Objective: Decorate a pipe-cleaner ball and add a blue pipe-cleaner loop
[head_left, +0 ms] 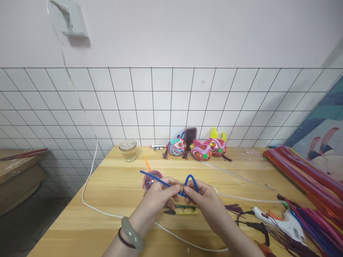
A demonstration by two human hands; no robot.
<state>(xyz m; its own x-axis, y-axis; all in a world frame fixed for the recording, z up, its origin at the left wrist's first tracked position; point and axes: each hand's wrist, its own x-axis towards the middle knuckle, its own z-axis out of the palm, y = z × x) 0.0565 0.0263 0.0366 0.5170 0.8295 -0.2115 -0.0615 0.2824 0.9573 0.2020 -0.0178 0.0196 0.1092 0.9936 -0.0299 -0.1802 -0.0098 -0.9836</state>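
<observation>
The left wrist [140, 216] wears two things. One is a bangle [132, 233]: thick, smooth and rounded, a muted grey-green with a soft sheen along its upper curve, its colour nearly even all round the part that shows. The other is a band [125, 240], thin and plain black, just beside the bangle on the elbow side and much slimmer than it; whether it is cord, rubber or a hair tie cannot be told. The left hand [163, 192] is bare, and so are the right hand [200, 192] and right forearm [230, 226], down to the lower edge of the view.
</observation>
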